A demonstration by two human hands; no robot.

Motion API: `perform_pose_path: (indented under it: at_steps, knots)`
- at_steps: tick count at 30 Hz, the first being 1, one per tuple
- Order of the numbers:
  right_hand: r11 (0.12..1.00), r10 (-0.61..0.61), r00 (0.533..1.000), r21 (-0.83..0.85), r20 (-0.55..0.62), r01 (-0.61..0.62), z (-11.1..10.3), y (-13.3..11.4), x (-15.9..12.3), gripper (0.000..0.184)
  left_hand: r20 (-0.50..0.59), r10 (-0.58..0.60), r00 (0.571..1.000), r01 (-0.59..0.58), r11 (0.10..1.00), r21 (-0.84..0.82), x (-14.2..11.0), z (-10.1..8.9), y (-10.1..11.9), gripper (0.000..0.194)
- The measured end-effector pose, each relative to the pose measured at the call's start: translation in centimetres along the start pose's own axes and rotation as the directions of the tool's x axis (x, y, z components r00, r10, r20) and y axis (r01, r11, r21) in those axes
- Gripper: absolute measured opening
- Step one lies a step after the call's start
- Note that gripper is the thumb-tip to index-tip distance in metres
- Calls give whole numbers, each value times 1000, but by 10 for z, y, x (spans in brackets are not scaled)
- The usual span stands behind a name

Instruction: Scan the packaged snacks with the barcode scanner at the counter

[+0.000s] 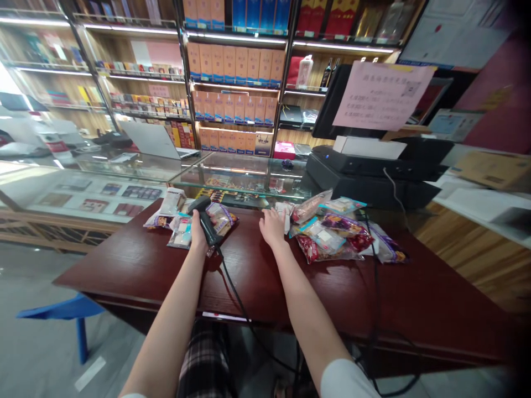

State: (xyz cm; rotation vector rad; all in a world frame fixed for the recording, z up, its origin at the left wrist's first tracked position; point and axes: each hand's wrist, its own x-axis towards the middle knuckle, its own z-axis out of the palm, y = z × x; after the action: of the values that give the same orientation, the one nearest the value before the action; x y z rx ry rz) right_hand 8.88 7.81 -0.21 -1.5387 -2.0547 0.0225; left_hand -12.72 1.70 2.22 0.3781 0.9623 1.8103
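Head view first: what's the left grip (pixel 198 235) doing?

Closed tight around a corded handheld barcode scanner (pixel 206 224). Its black cord (pixel 236 293) runs from the scanner back across the dark red wooden tabletop (pixel 265 282), toward the person.

And the right grip (pixel 271 226)?

Wide open, palm down, fingers spread, just left of a heap of clear plastic snack packets (pixel 327 232). A smaller heap of packets (pixel 182 229) lies around the left grip, close on both sides of it.

How would those packets handle?

Light and soft, I'd judge. The film looks slippery, and whatever's inside might crush, so I'd pinch one by a sealed edge rather than squeeze its middle.

What's in them?

Pale, purple and red contents or labels show through, but I can't read them from here.

Anything beyond the grips?

Straight ahead stands a glass display counter (pixel 244 171), with shelves of boxed goods (pixel 234 66) behind it. Ahead of the right grip, past the packets, sits a black point-of-sale machine (pixel 369 177).
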Motion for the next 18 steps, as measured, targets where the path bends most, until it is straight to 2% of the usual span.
perform_pose_path:
  at_steps: [2, 4, 6, 8, 10, 12, 16, 18]
  knots:
    - [984, -111, 994, 145, 26, 106, 10, -5, -2, 45, 51, -26, 998, 26, 1000, -8, 1, -1, 0, 49]
    - [941, -250, 964, 258, 88, 220, 21, -11, -6, 53, 84, -24, 996, 27, 999, -38, 1, -2, 0, 47]
    - [893, -393, 908, 294, 144, 340, 31, -19, -12, 62, 121, -22, 992, 30, 997, -69, 2, -4, 0, 46]
    - [868, -471, 864, 272, 180, 416, 40, -26, -17, 64, 159, -50, 986, 61, 996, -67, 2, -6, 0, 47]
    - [873, -473, 856, 241, 211, 423, 44, -33, -20, 60, 179, -97, 979, 107, 993, -48, 3, -7, 0, 49]
    - [900, -428, 868, 214, 252, 381, 45, -37, -22, 55, 213, -121, 969, 134, 990, -50, 2, -8, 1, 51]
    - [947, -315, 907, 159, 281, 279, 38, -41, -24, 48, 374, -45, 926, 111, 981, -157, -2, -7, 5, 53]
    - [955, -288, 918, 145, 274, 257, 33, -42, -23, 46, 416, -16, 909, 105, 976, -192, -6, -5, 8, 54]
